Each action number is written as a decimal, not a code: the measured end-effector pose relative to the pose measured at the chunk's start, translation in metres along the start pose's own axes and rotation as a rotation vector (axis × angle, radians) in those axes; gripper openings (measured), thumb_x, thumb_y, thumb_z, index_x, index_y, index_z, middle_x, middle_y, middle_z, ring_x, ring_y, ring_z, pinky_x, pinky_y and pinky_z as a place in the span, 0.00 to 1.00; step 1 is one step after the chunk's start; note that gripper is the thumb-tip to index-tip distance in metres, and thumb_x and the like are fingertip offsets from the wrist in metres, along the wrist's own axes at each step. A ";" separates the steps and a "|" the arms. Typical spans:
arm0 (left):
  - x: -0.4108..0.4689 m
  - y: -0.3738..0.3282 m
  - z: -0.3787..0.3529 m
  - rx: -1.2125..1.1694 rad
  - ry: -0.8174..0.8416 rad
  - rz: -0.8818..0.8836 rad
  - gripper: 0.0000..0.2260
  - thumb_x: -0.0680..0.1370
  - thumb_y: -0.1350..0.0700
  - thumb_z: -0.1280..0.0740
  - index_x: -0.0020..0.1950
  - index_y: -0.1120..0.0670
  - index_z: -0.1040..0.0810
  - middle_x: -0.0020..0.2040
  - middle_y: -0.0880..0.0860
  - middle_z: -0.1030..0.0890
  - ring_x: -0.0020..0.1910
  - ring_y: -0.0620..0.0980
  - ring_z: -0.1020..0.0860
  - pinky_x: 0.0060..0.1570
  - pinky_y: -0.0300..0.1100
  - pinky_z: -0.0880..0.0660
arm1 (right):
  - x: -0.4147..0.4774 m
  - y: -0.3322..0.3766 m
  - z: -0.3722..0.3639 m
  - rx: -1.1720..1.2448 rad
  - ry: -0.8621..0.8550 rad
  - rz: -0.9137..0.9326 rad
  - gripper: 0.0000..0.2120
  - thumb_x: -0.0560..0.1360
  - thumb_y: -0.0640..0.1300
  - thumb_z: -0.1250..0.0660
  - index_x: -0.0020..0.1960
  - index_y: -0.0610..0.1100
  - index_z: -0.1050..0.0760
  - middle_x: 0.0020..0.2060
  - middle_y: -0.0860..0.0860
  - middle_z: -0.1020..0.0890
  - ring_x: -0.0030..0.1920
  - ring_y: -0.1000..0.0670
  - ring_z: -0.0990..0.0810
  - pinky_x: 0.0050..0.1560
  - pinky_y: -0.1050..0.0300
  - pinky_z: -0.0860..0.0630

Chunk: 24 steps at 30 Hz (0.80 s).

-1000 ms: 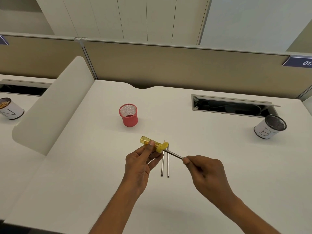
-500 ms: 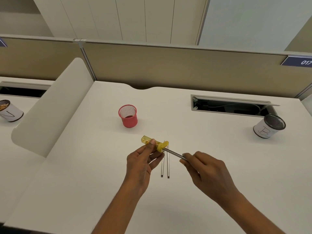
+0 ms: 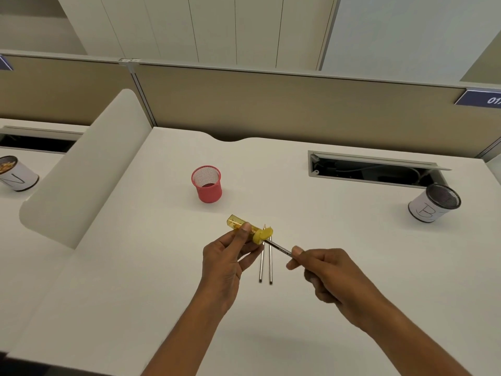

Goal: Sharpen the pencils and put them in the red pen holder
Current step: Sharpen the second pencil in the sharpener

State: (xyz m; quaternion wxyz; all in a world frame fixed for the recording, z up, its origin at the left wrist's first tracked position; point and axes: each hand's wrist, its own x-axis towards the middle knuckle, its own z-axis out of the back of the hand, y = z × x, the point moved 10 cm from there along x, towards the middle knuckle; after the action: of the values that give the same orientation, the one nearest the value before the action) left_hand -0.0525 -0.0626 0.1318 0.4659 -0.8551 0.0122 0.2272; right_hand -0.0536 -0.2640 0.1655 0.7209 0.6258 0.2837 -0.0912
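My left hand [image 3: 230, 256] grips a yellow see-through tube sharpener [image 3: 249, 228] above the desk's middle. A dark pencil [image 3: 279, 247] sticks into the sharpener's right end, and my right hand [image 3: 325, 272] pinches its shaft between thumb and fingers. Two more pencils [image 3: 265, 263] lie side by side on the desk just below the sharpener, their tips pointing away from me. The red mesh pen holder [image 3: 207, 184] stands upright farther back and to the left, with no pencils visible in it.
A white-wrapped mesh cup marked B [image 3: 433, 206] stands at the right. An open cable tray [image 3: 371, 170] is set into the white desk [image 3: 135, 267] behind it. A curved white divider [image 3: 81, 175] rises on the left, with another cup [image 3: 16, 173] beyond it.
My right hand's grip has shifted along the pencil shaft, fingers rolling round it, while the left hand keeps the sharpener nearly still. The camera view has drifted slightly.
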 end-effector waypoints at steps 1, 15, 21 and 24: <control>0.000 0.001 0.001 -0.015 -0.008 0.006 0.15 0.71 0.50 0.22 0.50 0.60 0.11 0.53 0.62 0.12 0.51 0.55 0.12 0.53 0.49 0.15 | -0.001 0.010 0.001 -0.098 -0.030 0.100 0.20 0.73 0.64 0.29 0.45 0.47 0.14 0.27 0.51 0.28 0.24 0.53 0.37 0.28 0.62 0.39; 0.004 -0.001 0.009 -0.112 -0.049 0.056 0.12 0.72 0.53 0.23 0.49 0.61 0.11 0.50 0.62 0.11 0.47 0.55 0.12 0.49 0.47 0.15 | -0.061 0.066 -0.024 -1.281 -0.592 1.228 0.10 0.80 0.45 0.30 0.44 0.40 0.17 0.28 0.49 0.31 0.27 0.46 0.35 0.24 0.54 0.38; 0.003 -0.004 0.008 -0.112 -0.018 0.038 0.12 0.74 0.54 0.24 0.50 0.62 0.11 0.54 0.63 0.12 0.50 0.55 0.12 0.50 0.47 0.15 | -0.018 0.033 0.009 -0.376 -0.320 0.460 0.17 0.80 0.50 0.31 0.36 0.43 0.19 0.20 0.54 0.36 0.22 0.54 0.38 0.27 0.65 0.40; 0.001 -0.006 0.006 -0.092 -0.002 0.022 0.12 0.73 0.53 0.24 0.49 0.60 0.11 0.53 0.63 0.12 0.50 0.56 0.12 0.50 0.47 0.15 | -0.001 -0.007 0.006 0.093 -0.098 -0.042 0.18 0.79 0.50 0.30 0.35 0.42 0.19 0.25 0.54 0.41 0.24 0.52 0.45 0.25 0.63 0.42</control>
State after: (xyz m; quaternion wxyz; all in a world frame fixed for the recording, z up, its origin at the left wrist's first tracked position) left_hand -0.0521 -0.0540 0.1336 0.4237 -0.8751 0.0106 0.2333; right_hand -0.0565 -0.2711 0.1602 0.7018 0.6474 0.2564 -0.1499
